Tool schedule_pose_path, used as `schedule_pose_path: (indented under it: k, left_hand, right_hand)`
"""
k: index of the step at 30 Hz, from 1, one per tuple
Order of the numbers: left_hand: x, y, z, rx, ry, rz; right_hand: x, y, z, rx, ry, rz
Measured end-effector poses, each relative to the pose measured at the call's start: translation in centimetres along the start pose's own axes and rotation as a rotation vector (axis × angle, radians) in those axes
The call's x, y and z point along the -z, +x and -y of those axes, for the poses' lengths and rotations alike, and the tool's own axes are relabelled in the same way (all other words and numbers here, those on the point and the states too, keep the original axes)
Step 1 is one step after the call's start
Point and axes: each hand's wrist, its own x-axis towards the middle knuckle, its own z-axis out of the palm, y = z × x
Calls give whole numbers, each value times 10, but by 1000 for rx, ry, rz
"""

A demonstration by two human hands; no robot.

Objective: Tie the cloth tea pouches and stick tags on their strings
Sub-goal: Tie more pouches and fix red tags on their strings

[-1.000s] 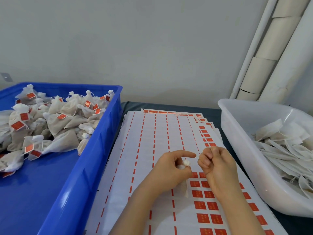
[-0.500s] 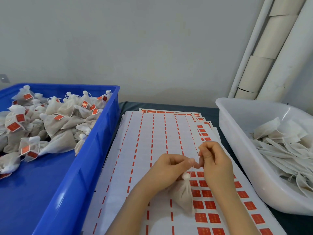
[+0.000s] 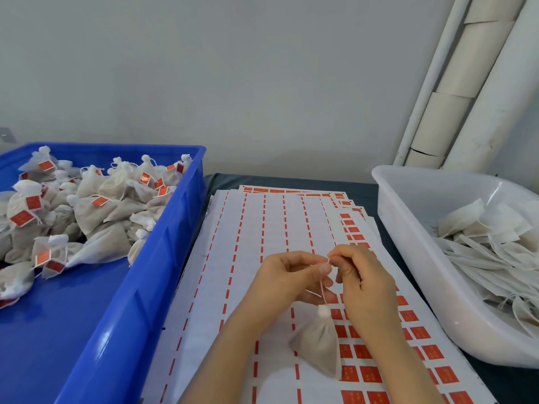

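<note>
A small beige cloth tea pouch (image 3: 319, 344) with a gathered white neck hangs by its thin white string (image 3: 323, 290) over the sticker sheets (image 3: 248, 258). My left hand (image 3: 287, 279) pinches the string's upper end between thumb and forefinger. My right hand (image 3: 360, 282) pinches the same end right beside it, fingertips nearly touching. Red square tags (image 3: 369, 374) fill the sheets' right columns; the other columns are peeled.
A blue crate (image 3: 137, 287) at the left holds several tied pouches with red tags (image 3: 87, 211). At the right, a white tub (image 3: 408, 258) holds flat untied pouches (image 3: 490, 243). White pipes (image 3: 455, 91) run up the wall at the back right.
The pouch, first tucked against my left palm, has dropped and now dangles lower on its string. Both hands came together and pinch the string's top end.
</note>
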Motion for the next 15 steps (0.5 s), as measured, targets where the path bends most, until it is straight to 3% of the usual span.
schedule_pose_path:
  k: [8, 15]
  left_hand:
    - [1, 1, -1, 82, 13, -22]
    - [3, 5, 4, 157, 36, -164]
  right_hand:
    - [-2, 0, -3, -112, 20, 6]
    - [2, -3, -15, -464, -343, 133]
